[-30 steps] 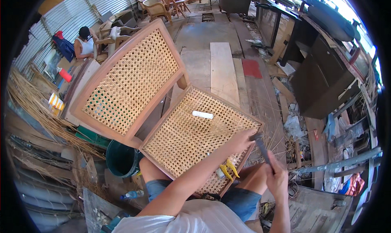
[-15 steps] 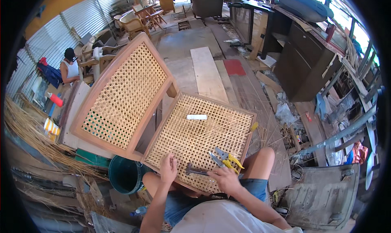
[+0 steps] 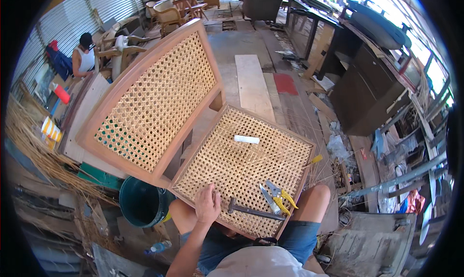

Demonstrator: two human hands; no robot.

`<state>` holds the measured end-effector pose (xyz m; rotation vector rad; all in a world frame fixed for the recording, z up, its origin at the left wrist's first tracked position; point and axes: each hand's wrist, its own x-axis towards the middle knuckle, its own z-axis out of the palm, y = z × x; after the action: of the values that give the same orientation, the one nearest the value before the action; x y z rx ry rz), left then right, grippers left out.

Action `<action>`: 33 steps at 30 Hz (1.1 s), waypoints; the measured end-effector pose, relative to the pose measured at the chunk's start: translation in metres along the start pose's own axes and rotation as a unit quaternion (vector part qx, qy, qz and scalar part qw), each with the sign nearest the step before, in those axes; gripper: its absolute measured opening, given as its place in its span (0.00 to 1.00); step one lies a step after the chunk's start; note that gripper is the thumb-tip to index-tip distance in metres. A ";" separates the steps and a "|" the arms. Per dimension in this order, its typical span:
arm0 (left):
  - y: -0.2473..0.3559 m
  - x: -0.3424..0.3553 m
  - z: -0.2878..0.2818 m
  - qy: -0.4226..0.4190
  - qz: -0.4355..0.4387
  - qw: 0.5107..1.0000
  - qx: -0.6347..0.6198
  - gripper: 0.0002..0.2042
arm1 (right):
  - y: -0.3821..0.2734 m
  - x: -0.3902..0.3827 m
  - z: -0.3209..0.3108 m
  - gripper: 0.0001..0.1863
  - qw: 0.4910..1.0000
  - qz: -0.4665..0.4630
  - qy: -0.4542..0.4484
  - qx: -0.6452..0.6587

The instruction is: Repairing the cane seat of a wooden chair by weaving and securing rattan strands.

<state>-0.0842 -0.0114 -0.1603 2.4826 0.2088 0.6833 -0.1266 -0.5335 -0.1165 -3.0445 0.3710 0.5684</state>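
A wooden chair with a woven cane seat (image 3: 232, 165) and cane backrest (image 3: 159, 93) stands before me, its seat over my lap. At the near left edge of the seat, my left hand (image 3: 208, 204) rests with its fingers curled together; what they pinch, if anything, is hidden. On the near part of the cane lies a hammer (image 3: 258, 212), its head close to my left hand and nothing holding it. Pruning shears (image 3: 280, 198) with yellow handles lie beyond the hammer's handle. A small white cylinder (image 3: 246, 139) lies farther up the seat. My right hand is out of view.
A dark green bucket (image 3: 145, 202) stands left of my knee. Loose cane strands (image 3: 43, 151) spread along the left. A person (image 3: 86, 59) sits at the far left near a red bottle (image 3: 61, 93). At the right stands a dark cabinet (image 3: 367, 90); planks cover the floor.
My right hand has let go of the hammer and left the view; the hammer now lies on the seat. The view has shifted slightly. My left hand stays at the seat's edge.
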 end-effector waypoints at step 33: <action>0.000 0.002 0.007 -0.008 0.009 0.999 0.045 0.18 | -0.135 0.074 -0.055 0.10 0.990 -0.040 0.134 0.007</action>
<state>-0.0790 -0.0140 -0.1644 2.5772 0.2156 0.6741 -0.0082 -0.4227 -0.0946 -3.1094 0.2539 0.1510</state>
